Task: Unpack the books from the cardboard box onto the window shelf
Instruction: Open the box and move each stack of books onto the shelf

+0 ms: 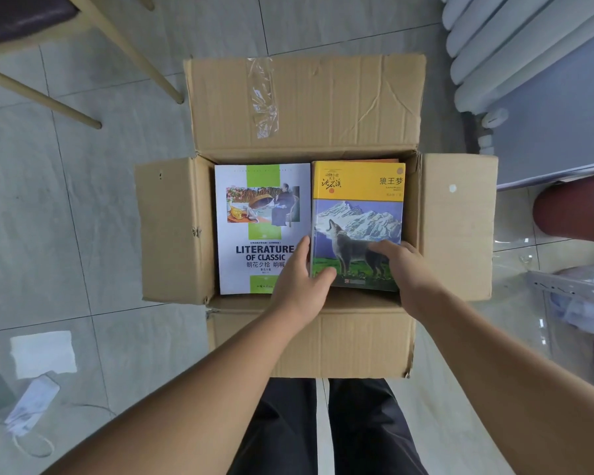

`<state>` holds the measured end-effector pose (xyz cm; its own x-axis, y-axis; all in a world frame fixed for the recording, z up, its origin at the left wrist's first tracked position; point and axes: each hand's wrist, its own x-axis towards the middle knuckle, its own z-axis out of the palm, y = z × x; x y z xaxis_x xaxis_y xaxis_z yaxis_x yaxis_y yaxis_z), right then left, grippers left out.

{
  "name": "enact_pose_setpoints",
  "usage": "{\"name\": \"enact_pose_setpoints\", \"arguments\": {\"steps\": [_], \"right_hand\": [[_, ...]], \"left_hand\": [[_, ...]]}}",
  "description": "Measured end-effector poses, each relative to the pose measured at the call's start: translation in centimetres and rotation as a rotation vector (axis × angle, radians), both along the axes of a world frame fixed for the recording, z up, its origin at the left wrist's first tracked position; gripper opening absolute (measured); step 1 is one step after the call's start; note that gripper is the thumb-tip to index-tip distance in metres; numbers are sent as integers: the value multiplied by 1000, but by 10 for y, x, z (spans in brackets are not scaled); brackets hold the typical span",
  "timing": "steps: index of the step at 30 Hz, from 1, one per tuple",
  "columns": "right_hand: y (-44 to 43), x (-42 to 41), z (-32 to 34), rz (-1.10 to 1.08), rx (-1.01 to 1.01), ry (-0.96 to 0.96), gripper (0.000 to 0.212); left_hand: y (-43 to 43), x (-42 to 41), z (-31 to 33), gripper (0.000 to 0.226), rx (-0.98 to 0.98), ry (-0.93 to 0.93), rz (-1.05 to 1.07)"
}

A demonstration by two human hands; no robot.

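Two hands on wolf book [357, 214].
Your left hand [299, 286] pinches its near-left corner, right hand [405, 269] grips its near-right edge; it lies lengthwise away from you.

Tally at the open box
One cardboard box [306, 108] with four flaps [172, 231] spread; two books face up inside, one white book [254, 231] and one yellow book [357, 214]; two hands, left hand [299, 293] and right hand [408, 272]; one face mask [31, 406], one white paper sheet [43, 353] and one radiator [494, 46] nearby
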<state>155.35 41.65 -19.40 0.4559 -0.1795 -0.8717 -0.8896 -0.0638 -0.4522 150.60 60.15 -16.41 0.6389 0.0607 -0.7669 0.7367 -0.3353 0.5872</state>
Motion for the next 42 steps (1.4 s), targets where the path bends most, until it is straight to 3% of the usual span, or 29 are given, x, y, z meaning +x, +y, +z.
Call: {"name": "enact_pose_setpoints", "arguments": {"steps": [6, 12, 14, 17, 18, 21, 23, 26, 29, 34, 38, 42], "right_hand": [[8, -4, 6, 13, 24, -73, 17], [3, 15, 12, 97, 36, -12, 32], [2, 20, 11, 148, 96, 5, 27], [0, 20, 10, 169, 189, -5, 32], [-2, 18, 9, 168, 220, -24, 26], [-8, 14, 9, 132, 265, -51, 34], [-14, 11, 14, 109, 309, -76, 41], [-28, 3, 35, 71, 441, -87, 46], [-43, -10, 61, 48, 536, -66, 37], [-49, -18, 115, -6, 562, -118, 28], [-43, -17, 164, -28, 604, -174, 26], [-43, -13, 214, -78, 591, -300, 24]], "left_hand": [[-6, 8, 8, 84, -13, 41, 40], [-9, 12, 15, 83, -70, 55, 63], [-5, 13, 14, 68, -48, 67, 73], [4, 14, 10, 16, -25, 53, 85], [6, 15, 10, 12, -41, 53, 91], [10, 17, 9, 23, -82, 95, 116], [15, 22, 9, 18, -87, 109, 93], [16, 32, 19, 42, -172, 111, 106], [11, 40, 34, 62, -334, 128, 205], [2, 50, 88, 64, -359, 31, 158], [-6, 61, 142, 80, -346, -64, 174], [-11, 76, 199, 61, -334, -200, 107]]}}
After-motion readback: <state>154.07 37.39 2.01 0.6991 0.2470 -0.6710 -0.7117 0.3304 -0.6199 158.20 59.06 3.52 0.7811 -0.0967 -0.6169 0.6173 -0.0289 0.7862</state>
